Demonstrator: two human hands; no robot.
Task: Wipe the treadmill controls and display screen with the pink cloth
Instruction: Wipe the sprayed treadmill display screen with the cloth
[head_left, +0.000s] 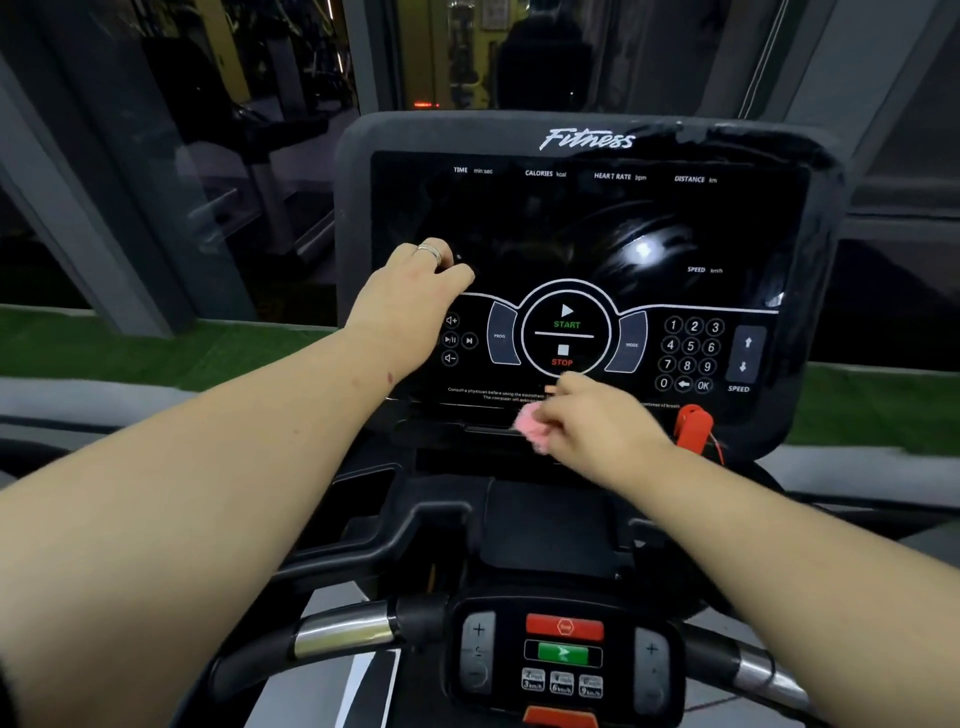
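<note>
A: Which step is judged to be in hand?

B: The lower edge of the console is being wiped. The pink cloth (532, 423) is bunched and clamped in the right hand (597, 421), with only a small tuft left showing at the fingertip side, to the left of the knuckles. It is pressed at the strip of small printed text, just below the START/STOP dial (566, 332).

A: And the other hand?

B: The left hand (410, 291) is laid on the left part of the display screen (571, 228), fingers curled down together, nothing held in it. It seems to be used as a brace, though whether the fingertips actually press on the glass cannot be told from this angle.

A: How much is thought to remain?

B: Most of it, by appearance. The number keypad (691, 356) and speed arrows (746, 356) lie up and to the right of the cloth hand; the volume buttons (451, 339) sit just beside the left wrist. A red safety clip (693, 423) hangs close to the right of the cloth hand.

A: What is called for next?

B: The cloth would need to be carried upward across the dial and keys, then onto the screen. Light pressure is advised, since START could be triggered, and the clip should be avoided.
</note>
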